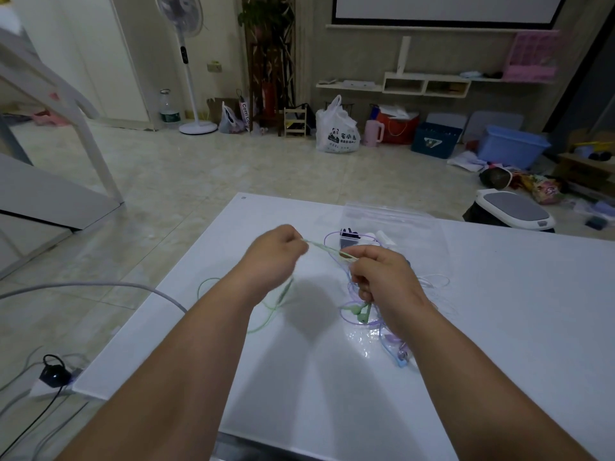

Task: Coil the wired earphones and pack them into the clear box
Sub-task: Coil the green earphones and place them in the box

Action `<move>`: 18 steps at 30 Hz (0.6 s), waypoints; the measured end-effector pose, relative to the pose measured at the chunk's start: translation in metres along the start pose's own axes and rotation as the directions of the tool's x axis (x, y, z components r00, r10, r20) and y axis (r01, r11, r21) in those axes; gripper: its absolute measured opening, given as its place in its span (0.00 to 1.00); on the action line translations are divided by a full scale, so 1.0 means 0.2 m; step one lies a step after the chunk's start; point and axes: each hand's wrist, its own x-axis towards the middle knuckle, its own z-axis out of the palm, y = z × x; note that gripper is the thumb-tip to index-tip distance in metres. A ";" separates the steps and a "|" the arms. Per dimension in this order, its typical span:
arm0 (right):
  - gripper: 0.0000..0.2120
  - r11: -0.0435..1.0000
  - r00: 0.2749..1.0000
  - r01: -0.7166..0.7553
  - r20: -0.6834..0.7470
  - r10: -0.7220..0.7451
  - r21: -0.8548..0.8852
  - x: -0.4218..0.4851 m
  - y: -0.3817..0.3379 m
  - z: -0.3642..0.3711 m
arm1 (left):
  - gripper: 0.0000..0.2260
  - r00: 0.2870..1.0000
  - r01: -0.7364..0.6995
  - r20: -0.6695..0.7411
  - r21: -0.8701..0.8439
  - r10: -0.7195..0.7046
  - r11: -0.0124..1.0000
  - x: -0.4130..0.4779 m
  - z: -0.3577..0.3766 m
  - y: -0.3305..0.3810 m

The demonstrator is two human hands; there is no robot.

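Left hand had its fingers curled in, pinching the green cord. Right hand pinched the same cord btw thumb and forefinger, other fingers curled under. A short stretch ran taut between them, up off the counter. Green earbuds dangled at 7 o'clock of the right hand. The cord's slack tail lay on the counter at 7 o'clock of the left hand. Clear box sat at 12 o'clock of the right hand, just beyond the cord, nothing green in it.

Risks, as I judged them:
- The buds hung right over the purple cord, so one more wrap could snag it and drag the heap along.
- Pulling too taut could slip the pinch and drop any loops.
- The tail ran close to the counter's 9 o'clock edge and might slide off.
- Springy loops could pop open before reaching the box.

Hard to read:
- Couldn't tell how many loops, if any, sat in the right hand.
- The wrist covered part of the heap.
- Box lid on or off, unclear; there was something dark inside.
- The plastic bag behind the box was mostly glare.
- Plug end not made out.
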 end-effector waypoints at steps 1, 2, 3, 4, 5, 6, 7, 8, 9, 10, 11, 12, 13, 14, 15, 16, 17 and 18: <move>0.14 0.999 1.000 0.002 -0.002 -0.002 -0.053 0.00 0.01 -0.01 | 0.05 0.998 0.003 -0.055 -0.069 -0.007 0.998 0.00 -0.01 0.01; 0.14 0.993 1.000 0.012 0.009 -0.011 -0.119 0.00 0.01 -0.01 | 0.04 0.995 0.005 -0.096 -0.136 -0.018 0.991 0.01 -0.03 0.01; 0.12 0.981 0.999 0.027 0.030 -0.021 -0.191 0.00 0.01 -0.01 | 0.04 0.991 0.003 -0.130 -0.184 -0.027 0.983 0.01 -0.04 0.01; 0.11 0.963 0.998 0.038 0.052 -0.025 -0.267 0.00 0.02 -0.02 | 0.04 0.987 -0.001 -0.159 -0.208 -0.033 0.978 0.01 -0.05 0.02; 0.10 0.939 0.997 0.056 0.068 -0.035 -0.339 0.00 0.03 -0.02 | 0.04 0.983 -0.002 -0.182 -0.208 -0.037 0.978 0.01 -0.06 0.02; 0.10 0.908 0.995 0.088 0.071 -0.064 -0.410 0.00 0.04 -0.03 | 0.03 0.979 -0.007 -0.200 -0.190 -0.031 0.982 0.01 -0.07 0.01; 0.10 0.869 0.993 0.121 0.051 -0.110 -0.479 0.00 0.05 -0.03 | 0.03 0.977 -0.020 -0.215 -0.151 -0.014 0.988 0.01 -0.07 0.00; 0.09 0.830 0.985 0.150 0.012 -0.170 -0.537 0.00 0.05 -0.04 | 0.03 0.974 -0.034 -0.225 -0.089 0.013 0.995 0.02 -0.08 0.00; 0.09 0.800 0.973 0.167 -0.035 -0.228 -0.577 0.00 0.05 -0.04 | 0.04 0.973 -0.043 -0.227 -0.006 0.040 0.999 0.02 -0.09 -0.01; 0.10 0.787 0.958 0.172 -0.086 -0.274 -0.592 0.00 0.04 -0.04 | 0.04 0.975 -0.039 -0.216 0.078 0.055 0.996 0.02 -0.09 -0.02; 0.10 0.793 0.942 0.177 -0.132 -0.307 -0.583 -0.01 0.03 -0.04 | 0.04 0.981 -0.027 -0.187 0.152 0.056 0.988 0.03 -0.10 -0.03; 0.10 0.806 0.930 0.176 -0.173 -0.324 -0.565 -0.01 0.02 -0.04 | 0.04 0.988 -0.016 -0.144 0.226 0.050 0.974 0.03 -0.11 -0.04; 0.10 0.819 0.919 0.173 -0.208 -0.334 -0.548 -0.01 0.01 -0.04 | 0.04 0.994 -0.008 -0.097 0.311 0.040 0.950 0.03 -0.11 -0.04; 0.11 0.825 0.910 0.166 -0.238 -0.339 -0.540 -0.01 0.00 -0.05 | 0.05 0.998 -0.001 -0.058 0.395 0.026 0.919 0.02 -0.12 -0.04; 0.11 0.827 0.904 0.158 -0.258 -0.341 -0.540 -0.01 0.00 -0.05 | 0.05 0.999 0.003 -0.033 0.449 0.012 0.894 0.02 -0.12 -0.04; 0.11 0.826 0.900 0.145 -0.274 -0.339 -0.545 -0.01 0.00 -0.06 | 0.05 1.000 0.006 -0.016 0.459 0.002 0.888 0.01 -0.13 -0.04; 0.11 0.824 0.899 0.132 -0.284 -0.334 -0.551 0.00 0.00 -0.06 | 0.04 1.000 0.006 -0.001 0.439 -0.006 0.899 0.01 -0.13 -0.04; 0.11 0.822 0.898 0.120 -0.292 -0.330 -0.557 0.00 0.01 -0.06 | 0.04 1.000 0.005 0.015 0.402 -0.012 0.915 0.00 -0.13 -0.04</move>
